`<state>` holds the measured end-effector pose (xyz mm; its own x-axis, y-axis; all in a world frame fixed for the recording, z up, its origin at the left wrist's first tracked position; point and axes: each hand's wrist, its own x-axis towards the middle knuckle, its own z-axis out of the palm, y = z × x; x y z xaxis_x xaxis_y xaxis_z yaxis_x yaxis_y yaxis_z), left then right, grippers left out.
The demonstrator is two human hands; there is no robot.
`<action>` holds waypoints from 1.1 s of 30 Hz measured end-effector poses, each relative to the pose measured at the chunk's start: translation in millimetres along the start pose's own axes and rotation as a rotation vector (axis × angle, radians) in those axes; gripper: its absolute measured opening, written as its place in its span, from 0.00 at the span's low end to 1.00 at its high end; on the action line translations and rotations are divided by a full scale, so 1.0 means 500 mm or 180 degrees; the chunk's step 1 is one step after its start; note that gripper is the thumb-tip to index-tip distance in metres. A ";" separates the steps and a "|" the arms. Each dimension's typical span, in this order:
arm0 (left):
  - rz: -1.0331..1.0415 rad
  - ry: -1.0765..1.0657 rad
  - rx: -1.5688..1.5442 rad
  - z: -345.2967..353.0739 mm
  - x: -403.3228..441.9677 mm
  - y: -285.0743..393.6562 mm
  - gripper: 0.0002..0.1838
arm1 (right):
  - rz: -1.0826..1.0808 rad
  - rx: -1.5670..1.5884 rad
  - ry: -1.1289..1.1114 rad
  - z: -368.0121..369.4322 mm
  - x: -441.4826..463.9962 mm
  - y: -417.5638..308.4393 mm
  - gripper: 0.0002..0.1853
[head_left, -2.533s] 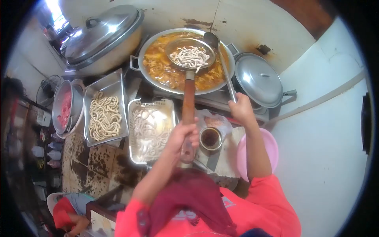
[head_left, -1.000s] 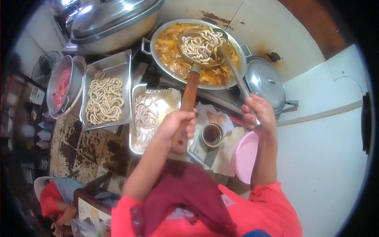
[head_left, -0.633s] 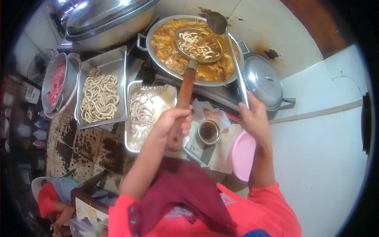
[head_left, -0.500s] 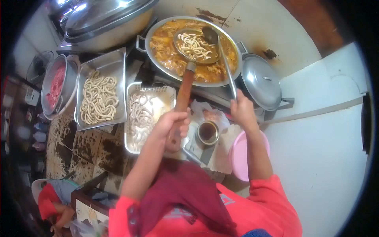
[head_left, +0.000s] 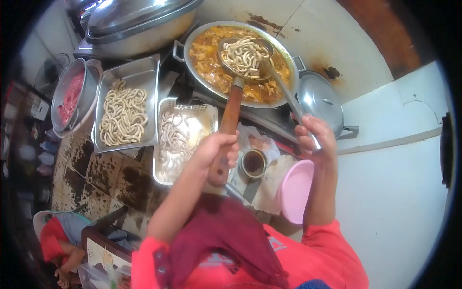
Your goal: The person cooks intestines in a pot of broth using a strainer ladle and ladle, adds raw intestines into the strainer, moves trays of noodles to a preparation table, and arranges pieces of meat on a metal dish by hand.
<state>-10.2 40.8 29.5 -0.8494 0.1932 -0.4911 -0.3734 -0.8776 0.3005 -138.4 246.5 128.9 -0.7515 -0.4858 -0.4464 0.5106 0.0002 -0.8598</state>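
Observation:
My left hand (head_left: 215, 153) is wrapped round the wooden handle of a strainer (head_left: 231, 111). The strainer's round basket rests over the wide pot (head_left: 189, 67) and holds a heap of pale, thick noodle-like strands (head_left: 246, 54). In my right hand (head_left: 317, 138) is the long metal handle of a ladle (head_left: 288, 94). Its lower end meets the right side of the strainer, and the bowl is hard to make out there. Orange-brown stew with chunks (head_left: 208, 57) fills the pot around the strainer.
To the left are a steel tray of pale strands (head_left: 122, 118), a white perforated basket with more strands (head_left: 211, 118), and a bowl of red meat (head_left: 72, 96). A cup of dark liquid (head_left: 253, 163), pink tub (head_left: 296, 192) and lidded pan (head_left: 320, 102) stand nearby. Another person (head_left: 60, 243) is at lower left.
My right hand has shifted right and slightly down. The ladle's bowl has moved down from the strainer's upper right edge to its lower right side. The view has shifted slightly.

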 end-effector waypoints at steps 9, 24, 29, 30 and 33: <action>-0.0091 -0.0242 -0.0202 -0.041 0.013 0.007 0.11 | -0.0630 -0.2047 0.0614 0.024 -0.034 0.021 0.19; -0.0191 -0.0312 -0.0261 -0.059 0.023 -0.001 0.14 | -0.1445 -0.4709 0.0533 -0.093 0.130 0.077 0.20; -0.0107 -0.0214 -0.0105 -0.062 0.019 -0.001 0.14 | -0.2254 -0.4350 0.0707 -0.142 0.082 0.058 0.23; -0.0092 -0.0202 -0.0124 -0.063 0.021 -0.003 0.14 | -0.2407 -0.4252 0.0743 -0.156 0.084 0.067 0.24; -0.0130 -0.0093 -0.0136 -0.058 0.020 -0.006 0.14 | -0.1747 -0.4812 0.1202 -0.141 0.135 0.099 0.19</action>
<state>-6.7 32.7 -0.3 -0.8445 0.2415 -0.4781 -0.3923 -0.8866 0.2451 -193.1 275.7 38.6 -0.8618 -0.4886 0.1363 -0.5068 0.8180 -0.2719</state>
